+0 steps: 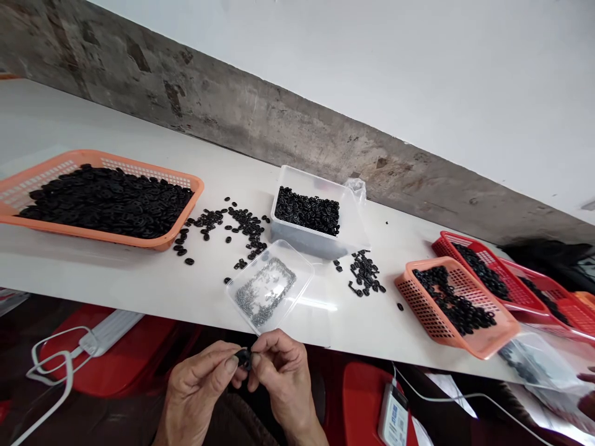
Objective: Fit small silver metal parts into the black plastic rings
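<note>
Currently, both hands are working below the near edge of the bench. The left hand and the right hand are together grasping one small black part, with fingertips and thumbs closing on it from either side. The part is sitting between the two hands, off the bench surface and just short of its near edge.

To the near left, a white cable is looping in front of a red stool under the bench.

Directly beyond the hands, a clear shallow tray is lying at the bench edge and holding small grey metal pieces. Farther on, loose black rings are lying scattered on the bench to the left of a clear tub, which is carrying more of the same rings. A second loose cluster is lying just right of the tub.

At far left, a large orange basket is holding a heaped load of black rings. At right, a small orange basket is standing beside a red basket, both partly filled with black parts.
</note>
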Demonstrator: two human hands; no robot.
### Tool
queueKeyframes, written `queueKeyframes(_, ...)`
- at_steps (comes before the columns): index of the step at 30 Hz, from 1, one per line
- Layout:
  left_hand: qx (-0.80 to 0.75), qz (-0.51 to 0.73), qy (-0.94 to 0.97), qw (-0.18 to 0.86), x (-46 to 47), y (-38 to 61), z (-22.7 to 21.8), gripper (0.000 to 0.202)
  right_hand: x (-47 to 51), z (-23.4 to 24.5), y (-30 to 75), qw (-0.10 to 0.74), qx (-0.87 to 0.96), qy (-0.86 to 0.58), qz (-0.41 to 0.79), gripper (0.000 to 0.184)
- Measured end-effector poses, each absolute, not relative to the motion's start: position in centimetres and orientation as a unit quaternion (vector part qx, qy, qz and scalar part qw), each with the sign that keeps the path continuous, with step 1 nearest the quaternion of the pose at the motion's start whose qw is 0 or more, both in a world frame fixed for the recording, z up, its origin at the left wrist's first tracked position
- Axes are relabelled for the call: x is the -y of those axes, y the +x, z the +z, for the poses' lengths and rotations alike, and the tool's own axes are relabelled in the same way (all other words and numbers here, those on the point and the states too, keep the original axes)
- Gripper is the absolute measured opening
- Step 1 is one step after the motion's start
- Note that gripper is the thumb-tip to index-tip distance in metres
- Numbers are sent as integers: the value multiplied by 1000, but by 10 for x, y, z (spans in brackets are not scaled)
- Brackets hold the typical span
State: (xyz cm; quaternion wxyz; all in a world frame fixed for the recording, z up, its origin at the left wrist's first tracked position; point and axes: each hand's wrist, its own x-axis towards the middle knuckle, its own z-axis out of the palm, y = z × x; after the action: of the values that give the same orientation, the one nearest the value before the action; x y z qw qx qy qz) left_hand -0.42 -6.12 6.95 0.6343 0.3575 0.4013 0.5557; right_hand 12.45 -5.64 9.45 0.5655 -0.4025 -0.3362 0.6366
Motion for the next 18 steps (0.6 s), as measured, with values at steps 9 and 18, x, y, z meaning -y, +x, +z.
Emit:
queueKeyframes(9,-367,503,212,753,53,0,81,13,61,86,127,584,351,-399,614,10)
queueKeyframes(18,-374,496,214,754,53,1,79,18,58,87,127,582,358,-414,602,11)
